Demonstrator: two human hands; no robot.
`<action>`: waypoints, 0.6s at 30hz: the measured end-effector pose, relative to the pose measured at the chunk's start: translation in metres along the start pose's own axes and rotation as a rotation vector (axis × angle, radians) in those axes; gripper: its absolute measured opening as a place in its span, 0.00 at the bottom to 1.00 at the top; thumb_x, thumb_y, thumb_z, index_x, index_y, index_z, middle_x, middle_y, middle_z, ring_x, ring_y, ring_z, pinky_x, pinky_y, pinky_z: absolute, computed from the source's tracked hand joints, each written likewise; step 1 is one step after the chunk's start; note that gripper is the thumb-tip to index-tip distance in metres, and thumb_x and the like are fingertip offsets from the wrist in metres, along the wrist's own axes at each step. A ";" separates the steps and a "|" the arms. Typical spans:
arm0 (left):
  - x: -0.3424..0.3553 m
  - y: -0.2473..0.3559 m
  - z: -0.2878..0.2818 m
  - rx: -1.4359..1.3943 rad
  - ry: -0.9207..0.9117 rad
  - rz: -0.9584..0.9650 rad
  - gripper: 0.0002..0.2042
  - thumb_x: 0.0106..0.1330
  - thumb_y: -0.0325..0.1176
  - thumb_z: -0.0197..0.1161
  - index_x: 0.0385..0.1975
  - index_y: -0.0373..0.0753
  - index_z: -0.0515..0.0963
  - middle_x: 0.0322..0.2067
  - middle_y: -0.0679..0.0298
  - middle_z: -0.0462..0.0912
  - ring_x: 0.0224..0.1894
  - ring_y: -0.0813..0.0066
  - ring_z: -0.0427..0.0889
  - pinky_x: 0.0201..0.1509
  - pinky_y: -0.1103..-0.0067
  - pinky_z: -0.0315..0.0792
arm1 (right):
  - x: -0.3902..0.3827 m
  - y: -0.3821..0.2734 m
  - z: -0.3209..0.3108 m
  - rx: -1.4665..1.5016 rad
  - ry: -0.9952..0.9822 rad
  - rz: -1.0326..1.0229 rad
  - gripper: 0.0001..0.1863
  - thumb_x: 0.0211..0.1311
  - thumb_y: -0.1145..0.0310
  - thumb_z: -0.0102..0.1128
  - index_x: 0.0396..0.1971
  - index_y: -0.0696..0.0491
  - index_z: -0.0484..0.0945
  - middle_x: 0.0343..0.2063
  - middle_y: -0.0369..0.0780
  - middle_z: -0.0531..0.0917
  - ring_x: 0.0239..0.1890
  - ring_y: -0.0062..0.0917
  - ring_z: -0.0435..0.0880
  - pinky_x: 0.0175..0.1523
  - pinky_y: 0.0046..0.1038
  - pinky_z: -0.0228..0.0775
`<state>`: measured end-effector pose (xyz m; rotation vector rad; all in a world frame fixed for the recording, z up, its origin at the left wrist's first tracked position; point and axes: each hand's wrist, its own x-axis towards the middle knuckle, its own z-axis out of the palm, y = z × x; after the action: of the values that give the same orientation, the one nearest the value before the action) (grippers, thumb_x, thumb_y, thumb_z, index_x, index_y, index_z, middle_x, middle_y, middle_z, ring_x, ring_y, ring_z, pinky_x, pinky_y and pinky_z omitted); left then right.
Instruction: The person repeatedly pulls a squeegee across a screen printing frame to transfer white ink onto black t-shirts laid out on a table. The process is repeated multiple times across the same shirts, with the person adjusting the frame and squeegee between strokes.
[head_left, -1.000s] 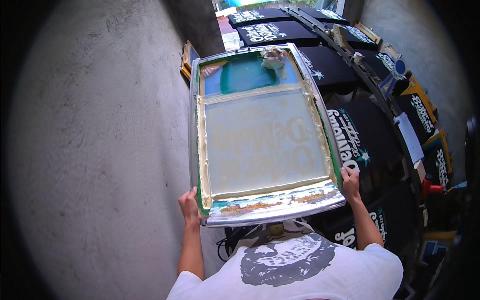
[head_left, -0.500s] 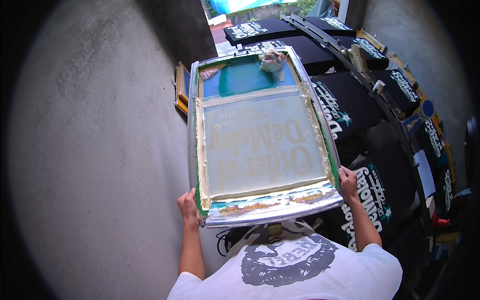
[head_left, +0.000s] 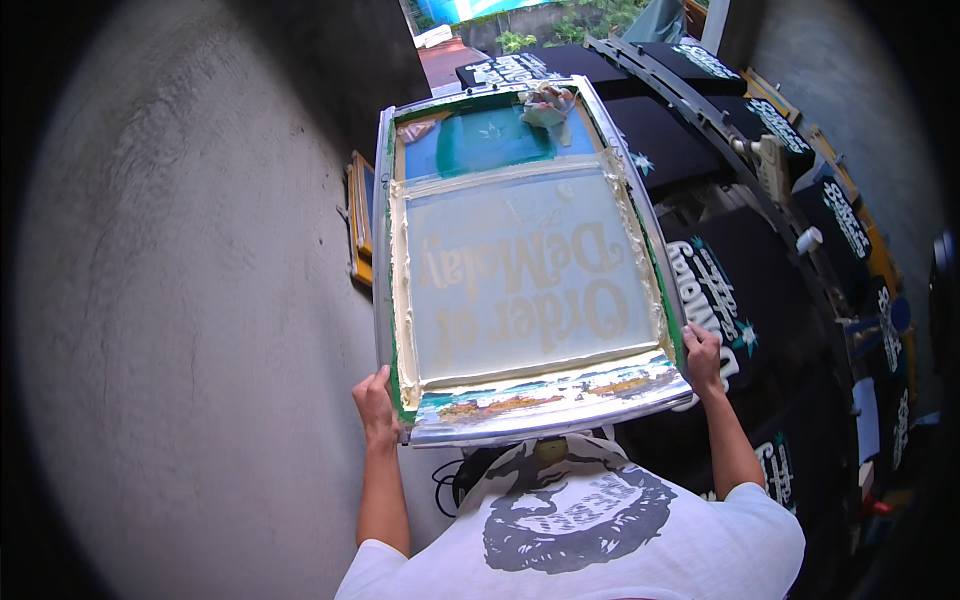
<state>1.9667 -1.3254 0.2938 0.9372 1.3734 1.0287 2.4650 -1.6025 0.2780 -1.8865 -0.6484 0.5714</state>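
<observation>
My left hand (head_left: 376,408) is closed around the near left corner of a large screen-printing frame (head_left: 545,425). On the opposite side, my right hand (head_left: 704,356) grips the frame's right edge close to its near corner. The frame has metal edges, and cream ink is smeared around its pale mesh (head_left: 520,290), where mirrored lettering shows. Beyond that mesh lies a blue and green stretch (head_left: 490,145). A crumpled, stained rag (head_left: 546,106) sits at the far right corner of the frame, and a small pinkish scrap (head_left: 417,130) at the far left.
To the right, black shirts (head_left: 780,340) with white print lie on several boards beside a long dark rail (head_left: 690,110). Yellow-edged frames (head_left: 362,220) lean at the grey wall (head_left: 200,300) on the left. Dark cables (head_left: 445,490) hang near my body.
The printed shirts and rail have shifted rightward and nearer in view as I move along. Both hands keep hold of the frame, which stays almost in the same place before me.
</observation>
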 end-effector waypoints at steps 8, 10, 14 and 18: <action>0.008 0.002 -0.002 -0.044 -0.001 -0.043 0.15 0.69 0.31 0.62 0.18 0.38 0.71 0.20 0.73 0.70 0.23 0.83 0.66 0.28 0.79 0.60 | -0.005 -0.015 0.001 -0.021 0.083 -0.006 0.22 0.76 0.67 0.54 0.58 0.71 0.76 0.43 0.46 0.88 0.44 0.24 0.84 0.52 0.23 0.75; 0.003 0.009 0.005 -0.070 0.010 -0.051 0.15 0.69 0.31 0.62 0.19 0.38 0.72 0.21 0.72 0.72 0.23 0.83 0.67 0.28 0.79 0.61 | -0.004 -0.010 0.000 0.047 0.057 0.020 0.23 0.75 0.67 0.54 0.58 0.71 0.76 0.47 0.50 0.88 0.49 0.28 0.85 0.56 0.25 0.75; 0.002 0.013 0.004 -0.041 -0.022 -0.047 0.14 0.70 0.31 0.61 0.20 0.37 0.74 0.22 0.71 0.74 0.23 0.82 0.69 0.28 0.79 0.63 | 0.003 0.003 -0.007 0.065 0.026 -0.009 0.22 0.75 0.67 0.53 0.58 0.71 0.77 0.46 0.49 0.88 0.48 0.28 0.85 0.56 0.26 0.75; 0.002 0.016 0.005 -0.023 -0.015 -0.039 0.14 0.71 0.31 0.61 0.19 0.38 0.74 0.22 0.71 0.75 0.23 0.83 0.70 0.28 0.80 0.64 | -0.005 -0.027 0.001 0.097 -0.003 0.008 0.20 0.76 0.68 0.52 0.54 0.70 0.80 0.40 0.44 0.88 0.42 0.22 0.83 0.50 0.24 0.74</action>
<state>1.9710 -1.3183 0.3079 0.8961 1.3598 1.0047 2.4558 -1.5957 0.3034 -1.7988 -0.6051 0.6000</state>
